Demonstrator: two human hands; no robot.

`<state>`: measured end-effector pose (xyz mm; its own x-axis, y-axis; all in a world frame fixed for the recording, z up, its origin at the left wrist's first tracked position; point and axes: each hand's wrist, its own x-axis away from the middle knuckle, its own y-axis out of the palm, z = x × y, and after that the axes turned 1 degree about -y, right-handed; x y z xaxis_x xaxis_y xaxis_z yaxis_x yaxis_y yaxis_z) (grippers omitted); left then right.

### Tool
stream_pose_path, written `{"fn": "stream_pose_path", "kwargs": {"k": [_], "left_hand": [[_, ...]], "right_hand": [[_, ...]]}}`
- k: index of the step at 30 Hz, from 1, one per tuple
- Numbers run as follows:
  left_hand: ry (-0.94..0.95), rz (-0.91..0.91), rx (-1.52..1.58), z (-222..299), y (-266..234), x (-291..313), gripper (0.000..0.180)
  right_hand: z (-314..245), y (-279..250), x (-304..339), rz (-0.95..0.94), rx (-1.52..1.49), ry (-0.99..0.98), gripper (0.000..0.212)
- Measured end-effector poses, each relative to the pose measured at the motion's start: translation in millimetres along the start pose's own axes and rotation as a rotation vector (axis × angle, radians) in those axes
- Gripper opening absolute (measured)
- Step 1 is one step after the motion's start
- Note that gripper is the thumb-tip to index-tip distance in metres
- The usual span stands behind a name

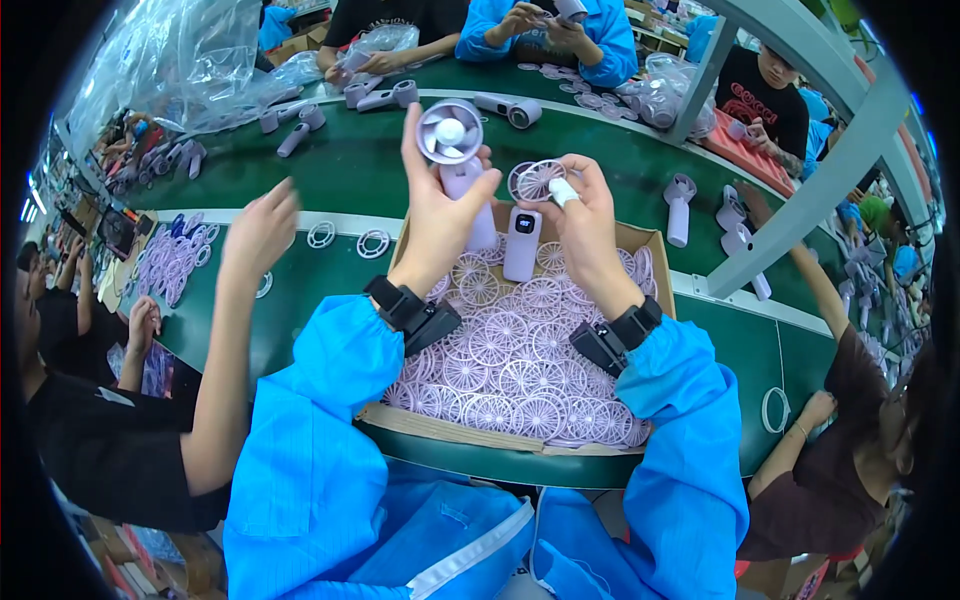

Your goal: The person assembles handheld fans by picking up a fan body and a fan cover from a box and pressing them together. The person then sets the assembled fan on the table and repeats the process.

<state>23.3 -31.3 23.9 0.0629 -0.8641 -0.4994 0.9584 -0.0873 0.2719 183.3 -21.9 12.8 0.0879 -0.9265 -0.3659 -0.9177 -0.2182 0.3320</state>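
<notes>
My left hand [440, 205] is closed around a lilac handheld fan [449, 132], held upright. Its pale blades show, and no grille covers them. In my right hand [588, 220], a lilac round grille [541, 181] is pinched between thumb and fingers; a white cover [563, 192] sits on one digit. Just below the grille is a lilac handle [522, 245] with a small dark display, near the box's far edge; whether it joins the round part above is unclear. Under both hands, a cardboard box [455, 425] holds many lilac spoked grilles [510, 340].
More lilac fans [678, 212] lie on the green conveyor belt [600, 135] beyond the box. Loose rings [373, 243] and a grille pile [175, 262] are at left. A grey metal frame [800, 190] slants across the right. Co-workers' arms [240, 290] reach in from both sides.
</notes>
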Motion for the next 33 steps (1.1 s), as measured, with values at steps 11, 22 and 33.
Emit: {"fn": "stream_pose_path", "kwargs": {"k": [11, 22, 33], "left_hand": [[-0.006, -0.066, -0.006, 4, 3, 10, 0.096], [0.156, 0.017, -0.073, -7, 7, 10, 0.086], [0.073, -0.228, -0.393, -23, 1, 11, 0.073]], "right_hand": [[-3, 12, 7, -0.104, 0.153, -0.157, 0.02], [-15, 11, 9, -0.169, 1.166, -0.843, 0.048], [-25, 16, 5, -0.109, 1.265, -0.911, 0.046]]}}
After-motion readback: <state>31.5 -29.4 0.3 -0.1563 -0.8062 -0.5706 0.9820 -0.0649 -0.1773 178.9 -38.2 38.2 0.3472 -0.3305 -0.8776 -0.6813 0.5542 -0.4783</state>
